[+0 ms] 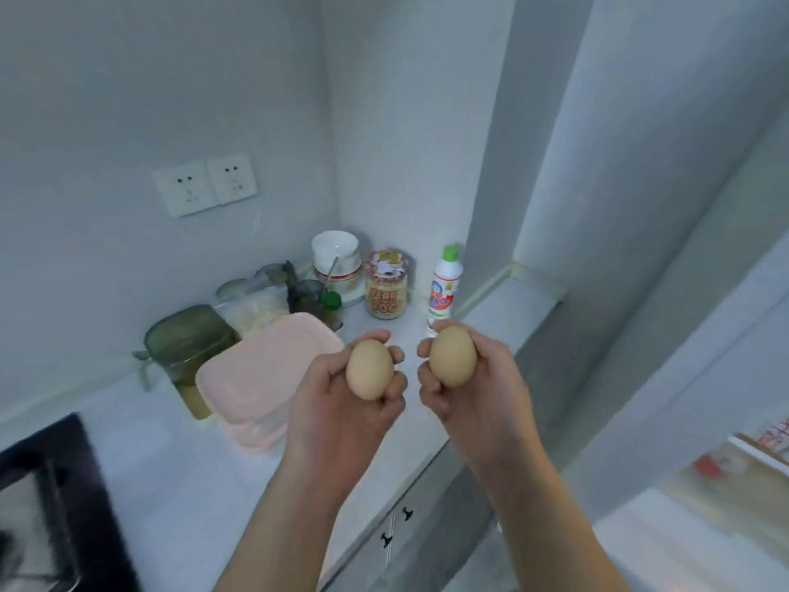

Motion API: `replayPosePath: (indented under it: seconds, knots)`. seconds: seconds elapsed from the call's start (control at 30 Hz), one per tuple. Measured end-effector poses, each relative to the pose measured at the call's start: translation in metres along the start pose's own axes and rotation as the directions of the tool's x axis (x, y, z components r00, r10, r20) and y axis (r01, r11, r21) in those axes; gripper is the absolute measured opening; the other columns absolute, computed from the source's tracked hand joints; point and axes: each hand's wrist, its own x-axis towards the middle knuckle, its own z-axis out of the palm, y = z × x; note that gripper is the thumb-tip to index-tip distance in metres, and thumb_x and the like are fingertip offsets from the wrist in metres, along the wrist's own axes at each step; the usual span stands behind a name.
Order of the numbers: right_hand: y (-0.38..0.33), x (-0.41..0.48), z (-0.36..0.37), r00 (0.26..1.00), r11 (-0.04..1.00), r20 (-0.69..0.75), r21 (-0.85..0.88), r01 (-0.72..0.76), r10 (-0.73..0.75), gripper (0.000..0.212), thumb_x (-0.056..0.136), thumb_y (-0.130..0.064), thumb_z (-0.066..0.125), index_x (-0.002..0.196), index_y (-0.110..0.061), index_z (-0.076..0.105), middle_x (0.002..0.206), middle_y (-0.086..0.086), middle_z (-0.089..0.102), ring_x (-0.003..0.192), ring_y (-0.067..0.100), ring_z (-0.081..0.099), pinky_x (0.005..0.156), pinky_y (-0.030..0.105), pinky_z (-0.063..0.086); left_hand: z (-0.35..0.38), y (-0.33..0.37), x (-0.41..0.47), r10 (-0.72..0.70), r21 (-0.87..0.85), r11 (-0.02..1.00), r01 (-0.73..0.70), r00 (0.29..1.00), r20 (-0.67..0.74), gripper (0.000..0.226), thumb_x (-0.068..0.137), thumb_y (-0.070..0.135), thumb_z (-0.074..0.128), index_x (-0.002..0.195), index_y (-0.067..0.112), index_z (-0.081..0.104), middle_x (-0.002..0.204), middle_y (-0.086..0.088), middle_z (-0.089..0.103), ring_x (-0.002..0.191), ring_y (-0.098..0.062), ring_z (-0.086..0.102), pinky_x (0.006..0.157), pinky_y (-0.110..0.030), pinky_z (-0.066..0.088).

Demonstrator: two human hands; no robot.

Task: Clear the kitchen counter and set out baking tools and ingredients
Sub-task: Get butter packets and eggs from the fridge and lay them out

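Desk [170, 463] not yet cleared. Beside the stove [42, 484] at far left stand a lidded glass container [188, 339] and stacked pink boxes [264, 369]. A white jar [335, 258], a labelled jar [387, 288] and a green-capped bottle [444, 288] stand in the corner. The left hand [341, 403] grips one egg [369, 369] above the desk's front part. The right hand [469, 390] grips a second egg [452, 356] just beside it, not touching. Judgement: early stage. Neither egg is set down, no baking tools are identifiable, and the clutter is not removed.
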Motion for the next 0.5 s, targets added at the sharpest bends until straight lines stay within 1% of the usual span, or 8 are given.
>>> replayPosePath:
  seconds: [0.07,0.13,0.17,0.23,0.27,0.33,0.43,0.5]
  knots:
    - [0.01,0.014,0.013,0.989,0.994,0.106,-0.053,-0.097,0.102,0.021,0.094,-0.021,0.04,0.093,-0.011,0.058,0.074,0.011,0.057,0.051,0.018,0.043,0.044,0.024,0.028,-0.012,0.009,-0.011,0.109,-0.026,0.993,-0.112,0.99,-0.094,0.028,0.085,0.02,0.039,0.1,0.009,0.061,0.083,-0.01,0.059,0.06,-0.02,0.046,0.049,-0.024,0.039]
    - [0.02,0.022,0.019,0.974,0.986,0.161,-0.08,-0.149,0.161,0.021,0.093,-0.021,0.042,0.092,-0.011,0.06,0.075,0.012,0.058,0.051,0.019,0.044,0.043,0.023,0.032,-0.019,0.01,-0.019,0.174,-0.022,0.983,-0.18,0.971,-0.163,0.03,0.089,0.019,0.037,0.104,0.009,0.06,0.083,-0.01,0.062,0.06,-0.02,0.049,0.052,-0.025,0.039]
    - [0.027,0.026,0.023,0.959,0.979,0.205,-0.093,-0.182,0.198,0.019,0.091,-0.023,0.046,0.093,-0.011,0.061,0.076,0.012,0.059,0.052,0.019,0.045,0.043,0.023,0.033,-0.024,0.01,-0.027,0.23,-0.023,0.97,-0.24,0.948,-0.219,0.03,0.088,0.019,0.038,0.106,0.008,0.06,0.083,-0.01,0.062,0.06,-0.02,0.049,0.054,-0.026,0.038]
    - [0.04,0.03,0.029,0.935,0.973,0.273,-0.1,-0.206,0.226,0.025,0.091,-0.03,0.046,0.101,-0.012,0.062,0.077,0.012,0.061,0.052,0.017,0.046,0.043,0.023,0.034,-0.03,0.009,-0.038,0.316,-0.021,0.941,-0.338,0.899,-0.303,0.032,0.085,0.021,0.042,0.11,0.008,0.059,0.083,-0.01,0.063,0.059,-0.019,0.05,0.058,-0.027,0.036]
    - [0.048,0.03,0.034,0.918,0.968,0.308,-0.108,-0.227,0.25,0.03,0.09,-0.033,0.046,0.105,-0.013,0.061,0.077,0.011,0.062,0.052,0.016,0.046,0.043,0.022,0.034,-0.036,0.009,-0.047,0.358,-0.016,0.921,-0.388,0.865,-0.351,0.034,0.084,0.023,0.045,0.112,0.009,0.058,0.084,-0.01,0.062,0.059,-0.018,0.049,0.058,-0.026,0.036]
    - [0.06,0.028,0.043,0.895,0.961,0.348,-0.114,-0.254,0.278,0.038,0.085,-0.039,0.047,0.109,-0.014,0.06,0.076,0.01,0.062,0.052,0.015,0.044,0.042,0.022,0.032,-0.042,0.01,-0.064,0.397,0.0,0.899,-0.438,0.816,-0.42,0.036,0.081,0.026,0.049,0.112,0.011,0.059,0.083,-0.01,0.061,0.057,-0.015,0.046,0.051,-0.022,0.035]
    - [0.08,0.019,0.062,0.842,0.937,0.411,-0.155,-0.313,0.349,0.031,0.09,-0.039,0.044,0.104,-0.018,0.061,0.074,0.009,0.061,0.048,0.013,0.038,0.04,0.02,0.028,-0.052,0.014,-0.09,0.442,0.021,0.865,-0.501,0.743,-0.503,0.031,0.081,0.028,0.051,0.107,0.015,0.06,0.081,-0.008,0.059,0.051,-0.013,0.037,0.043,-0.02,0.024]
    - [0.094,0.01,0.076,0.801,0.921,0.453,-0.189,-0.341,0.39,0.029,0.088,-0.038,0.045,0.104,-0.019,0.061,0.074,0.009,0.06,0.046,0.012,0.037,0.038,0.02,0.027,-0.058,0.017,-0.108,0.475,0.031,0.838,-0.545,0.7,-0.533,0.027,0.085,0.028,0.048,0.107,0.015,0.06,0.082,-0.008,0.059,0.05,-0.013,0.037,0.042,-0.021,0.023]
